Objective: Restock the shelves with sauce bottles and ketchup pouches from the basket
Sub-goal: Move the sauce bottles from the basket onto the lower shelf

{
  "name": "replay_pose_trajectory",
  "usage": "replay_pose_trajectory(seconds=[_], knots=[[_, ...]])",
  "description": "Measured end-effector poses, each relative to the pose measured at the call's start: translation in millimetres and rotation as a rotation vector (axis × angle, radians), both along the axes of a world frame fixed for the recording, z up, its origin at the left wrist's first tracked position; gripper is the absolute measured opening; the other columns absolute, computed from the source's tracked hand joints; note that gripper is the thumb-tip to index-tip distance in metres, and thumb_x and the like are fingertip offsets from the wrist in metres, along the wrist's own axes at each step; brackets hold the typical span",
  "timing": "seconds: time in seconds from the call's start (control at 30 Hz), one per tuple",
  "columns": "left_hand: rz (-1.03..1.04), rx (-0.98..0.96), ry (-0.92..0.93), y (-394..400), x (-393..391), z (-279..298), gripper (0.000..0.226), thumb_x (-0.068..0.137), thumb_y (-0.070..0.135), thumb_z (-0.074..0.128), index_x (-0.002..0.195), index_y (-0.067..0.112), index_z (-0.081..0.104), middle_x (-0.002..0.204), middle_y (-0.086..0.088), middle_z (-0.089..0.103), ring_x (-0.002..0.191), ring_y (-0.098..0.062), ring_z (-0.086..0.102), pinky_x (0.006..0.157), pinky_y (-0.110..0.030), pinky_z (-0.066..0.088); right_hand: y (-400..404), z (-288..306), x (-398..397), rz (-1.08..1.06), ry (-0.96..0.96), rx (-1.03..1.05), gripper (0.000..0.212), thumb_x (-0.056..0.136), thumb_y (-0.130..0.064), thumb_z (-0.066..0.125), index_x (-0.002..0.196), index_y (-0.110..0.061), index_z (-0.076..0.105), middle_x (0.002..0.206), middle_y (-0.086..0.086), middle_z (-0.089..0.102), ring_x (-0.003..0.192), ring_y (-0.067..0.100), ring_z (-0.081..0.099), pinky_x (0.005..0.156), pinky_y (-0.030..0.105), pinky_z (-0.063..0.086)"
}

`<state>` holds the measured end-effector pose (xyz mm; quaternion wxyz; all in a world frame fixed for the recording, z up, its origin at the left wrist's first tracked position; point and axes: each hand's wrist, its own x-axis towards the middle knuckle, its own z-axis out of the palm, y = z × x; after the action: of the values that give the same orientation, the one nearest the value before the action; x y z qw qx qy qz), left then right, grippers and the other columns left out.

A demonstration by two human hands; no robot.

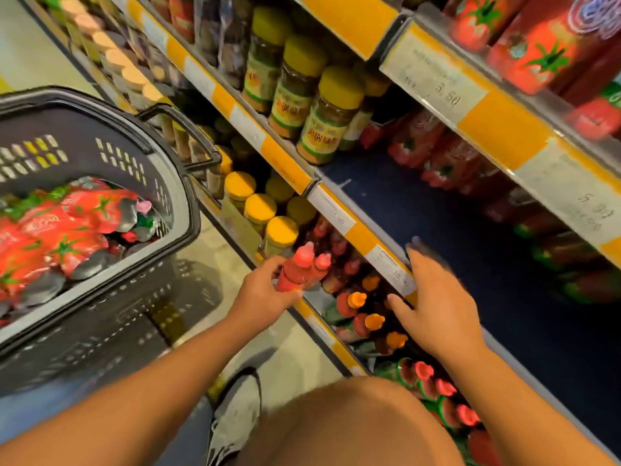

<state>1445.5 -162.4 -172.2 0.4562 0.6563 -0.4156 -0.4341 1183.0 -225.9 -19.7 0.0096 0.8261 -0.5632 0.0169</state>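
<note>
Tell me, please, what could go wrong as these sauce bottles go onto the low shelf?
The left hand grips two red-capped sauce bottles at once; one might slip free. The shelf row of orange-capped bottles looks tightly packed, so pushing more in could topple neighbours. The right hand is spread over the yellow shelf edge and might knock a bottle.

Shop aisle: stocked shelves (289, 163), price tags (433, 79), shopping basket (100, 105).
</note>
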Motion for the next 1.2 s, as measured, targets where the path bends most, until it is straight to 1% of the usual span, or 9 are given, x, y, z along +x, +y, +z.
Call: replay_pose_trajectory(seconds=[0.1, 0.23, 0.4, 0.5, 0.6, 0.7, 0.9, 1.1, 1.2], knots=[[-0.01, 0.023, -0.017, -13, -19, -17, 0.051, 0.071, 0.011, 0.088, 0.114, 0.028, 0.066, 0.102, 0.007, 0.067, 0.086, 0.001, 0.061, 0.078, -0.019, 0.048, 1, 1, 3, -0.003, 0.015, -0.017, 0.091, 0.081, -0.051, 0.075, 0.157, -0.033, 0.028, 0.168, -0.016, 0.022, 0.149, 0.014, 0.033, 0.104, 0.043, 0.052], [-0.017, 0.009, -0.081, -23, -44, -40, 0.051, 0.07, 0.009, 0.086, 0.115, 0.025, 0.068, 0.112, -0.005, 0.058, 0.1, -0.019, 0.062, 0.085, -0.028, 0.049, 2, 2, 5, -0.009, 0.042, -0.024, 0.092, 0.081, -0.052, 0.074, 0.157, -0.034, 0.025, 0.168, -0.015, 0.023, 0.149, 0.015, 0.033, 0.102, 0.045, 0.051], [-0.036, 0.022, -0.102, -26, -67, -59, 0.056, 0.08, 0.003, 0.082, 0.131, 0.02, 0.067, 0.112, 0.0, 0.059, 0.095, -0.01, 0.058, 0.077, 0.001, 0.037, 2, 1, 5, -0.026, 0.08, -0.028, 0.091, 0.08, -0.054, 0.073, 0.156, -0.034, 0.027, 0.164, -0.014, 0.03, 0.146, 0.017, 0.037, 0.098, 0.043, 0.052], [-0.034, 0.016, -0.106, -28, -77, -64, 0.044, 0.085, 0.0, 0.076, 0.125, 0.016, 0.07, 0.105, 0.004, 0.057, 0.087, -0.004, 0.054, 0.073, 0.006, 0.035, 1, 0, 5, -0.025, 0.091, -0.035, 0.09, 0.08, -0.055, 0.073, 0.156, -0.033, 0.028, 0.163, -0.013, 0.034, 0.144, 0.018, 0.04, 0.096, 0.043, 0.053], [-0.033, 0.007, -0.144, -32, -86, -67, 0.043, 0.086, 0.002, 0.075, 0.124, 0.021, 0.069, 0.108, 0.008, 0.056, 0.091, -0.004, 0.054, 0.075, 0.005, 0.035, 1, 1, 6, -0.016, 0.094, -0.034, 0.091, 0.08, -0.054, 0.073, 0.156, -0.033, 0.028, 0.166, -0.014, 0.026, 0.149, 0.015, 0.033, 0.1, 0.044, 0.051], [-0.038, 0.005, -0.193, -38, -95, -72, 0.04, 0.086, 0.004, 0.074, 0.119, 0.023, 0.066, 0.111, 0.006, 0.057, 0.094, -0.007, 0.056, 0.076, -0.001, 0.038, 1, 1, 7, -0.02, 0.089, -0.033, 0.091, 0.079, -0.054, 0.073, 0.156, -0.032, 0.029, 0.164, -0.012, 0.031, 0.148, 0.016, 0.035, 0.101, 0.043, 0.051], [-0.05, 0.039, -0.362, -43, -104, -82, 0.044, 0.087, 0.01, 0.075, 0.121, 0.025, 0.05, 0.12, -0.001, 0.062, 0.109, -0.025, 0.063, 0.089, -0.041, 0.056, 1, 2, 6, 0.006, 0.076, -0.035, 0.093, 0.08, -0.053, 0.074, 0.157, -0.032, 0.027, 0.168, -0.014, 0.022, 0.152, 0.013, 0.027, 0.105, 0.042, 0.049], [0.018, 0.087, -0.307, -44, -110, -88, 0.061, 0.087, 0.011, 0.076, 0.134, 0.03, 0.042, 0.118, 0.003, 0.068, 0.107, -0.023, 0.068, 0.089, -0.043, 0.06, 2, 4, 7, 0.005, 0.067, -0.031, 0.094, 0.08, -0.053, 0.074, 0.158, -0.032, 0.026, 0.168, -0.013, 0.023, 0.152, 0.013, 0.027, 0.106, 0.043, 0.048], [0.086, 0.134, -0.221, -48, -113, -87, 0.059, 0.085, 0.01, 0.078, 0.128, 0.029, 0.043, 0.111, 0.004, 0.07, 0.102, -0.02, 0.071, 0.088, -0.042, 0.061, 3, 5, 7, 0.003, 0.052, -0.025, 0.094, 0.08, -0.053, 0.073, 0.158, -0.032, 0.025, 0.168, -0.014, 0.023, 0.152, 0.013, 0.028, 0.104, 0.043, 0.05]])
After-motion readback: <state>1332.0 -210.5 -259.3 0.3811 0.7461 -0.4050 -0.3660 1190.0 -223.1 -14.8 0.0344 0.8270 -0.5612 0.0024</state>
